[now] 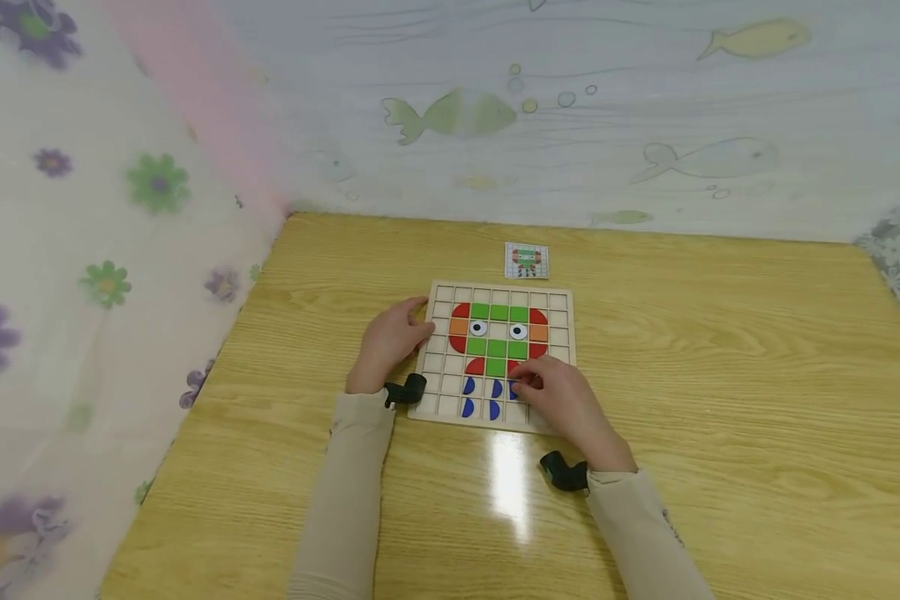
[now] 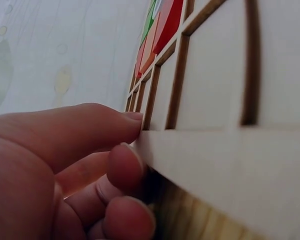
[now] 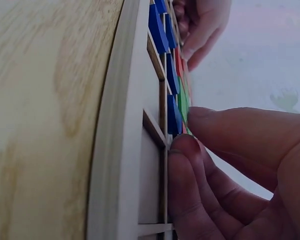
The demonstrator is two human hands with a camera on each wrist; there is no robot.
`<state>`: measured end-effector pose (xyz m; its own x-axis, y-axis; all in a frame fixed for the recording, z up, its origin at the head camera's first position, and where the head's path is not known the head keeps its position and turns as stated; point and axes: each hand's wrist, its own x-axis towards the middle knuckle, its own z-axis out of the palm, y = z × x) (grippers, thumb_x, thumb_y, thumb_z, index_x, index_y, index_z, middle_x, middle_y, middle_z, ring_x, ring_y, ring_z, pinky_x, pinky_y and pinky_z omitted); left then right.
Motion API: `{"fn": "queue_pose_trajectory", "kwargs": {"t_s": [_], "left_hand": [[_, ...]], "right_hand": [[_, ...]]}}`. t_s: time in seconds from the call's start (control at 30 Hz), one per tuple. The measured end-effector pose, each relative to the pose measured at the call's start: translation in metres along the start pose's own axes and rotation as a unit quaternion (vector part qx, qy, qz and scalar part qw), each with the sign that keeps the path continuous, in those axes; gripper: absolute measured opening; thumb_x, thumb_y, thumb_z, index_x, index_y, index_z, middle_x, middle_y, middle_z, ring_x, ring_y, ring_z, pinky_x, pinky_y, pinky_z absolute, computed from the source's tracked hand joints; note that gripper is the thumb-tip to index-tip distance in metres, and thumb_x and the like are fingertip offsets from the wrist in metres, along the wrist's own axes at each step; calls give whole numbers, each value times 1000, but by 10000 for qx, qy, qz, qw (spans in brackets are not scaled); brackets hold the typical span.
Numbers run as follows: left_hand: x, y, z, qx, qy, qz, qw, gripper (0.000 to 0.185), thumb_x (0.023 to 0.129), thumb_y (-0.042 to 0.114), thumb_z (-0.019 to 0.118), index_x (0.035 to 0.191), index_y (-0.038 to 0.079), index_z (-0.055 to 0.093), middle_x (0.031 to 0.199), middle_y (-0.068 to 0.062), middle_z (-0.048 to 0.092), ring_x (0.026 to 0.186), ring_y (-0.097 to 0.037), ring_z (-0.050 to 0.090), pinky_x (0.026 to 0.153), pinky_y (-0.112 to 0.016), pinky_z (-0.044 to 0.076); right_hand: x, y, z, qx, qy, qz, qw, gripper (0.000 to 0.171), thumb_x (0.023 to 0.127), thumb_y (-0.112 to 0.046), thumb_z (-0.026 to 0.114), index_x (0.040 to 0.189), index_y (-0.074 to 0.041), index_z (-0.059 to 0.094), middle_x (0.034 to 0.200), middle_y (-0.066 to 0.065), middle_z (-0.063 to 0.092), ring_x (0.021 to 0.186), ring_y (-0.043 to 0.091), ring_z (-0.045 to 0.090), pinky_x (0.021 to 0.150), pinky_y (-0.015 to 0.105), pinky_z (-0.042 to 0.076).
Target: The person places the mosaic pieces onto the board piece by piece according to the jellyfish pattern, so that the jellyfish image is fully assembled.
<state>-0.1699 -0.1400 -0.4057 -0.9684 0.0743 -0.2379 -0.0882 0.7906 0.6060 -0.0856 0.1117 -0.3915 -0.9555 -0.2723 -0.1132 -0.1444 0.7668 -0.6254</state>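
A wooden grid board lies on the table, with red, green and orange pieces and two eye discs set in its cells. My left hand holds its left edge, the thumb on the rim and the other fingertips curled at the side. With thumb and fingers my right hand pinches a blue half-round piece in the lower part of the grid. In the head view this hand partly covers that piece and a red piece above it. Other blue half-rounds sit to its left.
A small picture card with a similar coloured figure lies behind the board. The wooden table meets a fish-patterned wall at the back and a flowered wall at left. Black wrist cameras sit on both wrists.
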Motion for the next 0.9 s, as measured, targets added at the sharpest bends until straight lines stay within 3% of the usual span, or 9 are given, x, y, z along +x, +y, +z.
{"fn": "queue_pose_trajectory", "kwargs": {"t_s": [0.43,0.9], "left_hand": [[1,0,-2,92,-12,93,9999,54,83,29,55,134,20,41,63,4,60,50,-14,54,56,-31,38],[0,2,-4,-78,-155,-13,9998,55,85,33,55,136,21,39,63,2,60,45,-16,49,51,-31,40]], "right_hand": [[-1,-4,1,-245,-125,-69,9996,15,79,-17,67,93,-13,67,78,-3,51,69,13,46,63,27,39],[-6,14,-25,156,-318,119,9993,14,87,-28,57,95,-20,65,93,-4,60,78,17,49,70,31,40]]}}
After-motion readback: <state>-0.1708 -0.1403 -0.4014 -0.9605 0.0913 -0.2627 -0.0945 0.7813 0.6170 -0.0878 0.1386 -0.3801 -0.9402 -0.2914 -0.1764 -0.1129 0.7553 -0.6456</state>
